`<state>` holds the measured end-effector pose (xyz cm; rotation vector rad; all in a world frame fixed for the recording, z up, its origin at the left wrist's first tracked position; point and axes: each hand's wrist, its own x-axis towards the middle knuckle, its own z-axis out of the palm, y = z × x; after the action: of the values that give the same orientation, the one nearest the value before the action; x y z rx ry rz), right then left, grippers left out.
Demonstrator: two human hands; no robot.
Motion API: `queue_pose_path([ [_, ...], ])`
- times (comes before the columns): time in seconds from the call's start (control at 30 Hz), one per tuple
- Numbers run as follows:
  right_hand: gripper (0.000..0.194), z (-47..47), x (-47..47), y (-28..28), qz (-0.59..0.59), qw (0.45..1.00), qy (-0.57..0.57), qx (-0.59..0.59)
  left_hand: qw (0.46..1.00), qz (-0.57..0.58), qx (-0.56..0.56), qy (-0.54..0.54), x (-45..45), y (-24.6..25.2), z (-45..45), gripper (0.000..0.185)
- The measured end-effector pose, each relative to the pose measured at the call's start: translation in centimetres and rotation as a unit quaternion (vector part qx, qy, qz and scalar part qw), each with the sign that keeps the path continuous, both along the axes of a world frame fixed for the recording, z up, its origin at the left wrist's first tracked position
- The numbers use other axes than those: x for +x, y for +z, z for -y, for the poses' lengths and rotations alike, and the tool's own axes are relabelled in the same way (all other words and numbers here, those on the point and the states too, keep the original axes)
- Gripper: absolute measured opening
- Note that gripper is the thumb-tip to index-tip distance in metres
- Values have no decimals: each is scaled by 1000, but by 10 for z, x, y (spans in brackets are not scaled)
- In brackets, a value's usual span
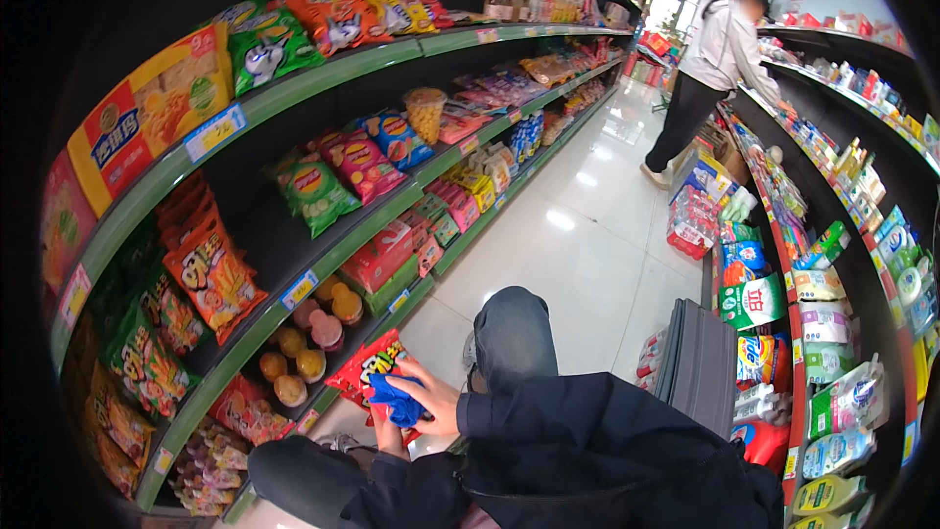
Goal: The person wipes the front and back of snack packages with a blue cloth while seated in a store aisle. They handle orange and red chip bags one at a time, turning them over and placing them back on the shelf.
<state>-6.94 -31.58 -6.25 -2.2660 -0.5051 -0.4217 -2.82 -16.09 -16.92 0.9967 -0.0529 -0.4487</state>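
Note:
My right hand presses a crumpled blue cloth against a red snack bag. Below it, my left hand grips the same bag from its lower side, its fingers partly hidden by the cloth. Both hands are low in front of me, between my bent knees, close to the bottom shelf. Clear cups of yellow and orange food stand on that shelf, left of the bag. Another red snack bag lies there too.
Green-edged snack shelves curve along the left. On the right stand a grey folded crate or case and shelves of detergent and toiletries. Farther down the tiled aisle, another person reaches to the right-hand shelf.

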Motion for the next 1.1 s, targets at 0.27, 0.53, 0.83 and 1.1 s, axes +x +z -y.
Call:
queue_pose_path([
  [0.27, 64, 2, -8, 40, 59, 992, -35, -104, 994, -95, -20, 58, -15, 34, 2, 67],
  [0.53, 36, 3, -22, 31, 74, 994, 4, -82, 991, -112, -38, 55, -20, 42, 4, 70],
  [0.83, 38, 21, 13, 42, -8, 996, -9, -91, 994, -92, -24, 52, -15, 45, 5, 75],
  [1.1, 24, 39, 33, 31, -342, 837, -84, 419, 994, -101, -11, 26, -14, 26, 6, 78],
])
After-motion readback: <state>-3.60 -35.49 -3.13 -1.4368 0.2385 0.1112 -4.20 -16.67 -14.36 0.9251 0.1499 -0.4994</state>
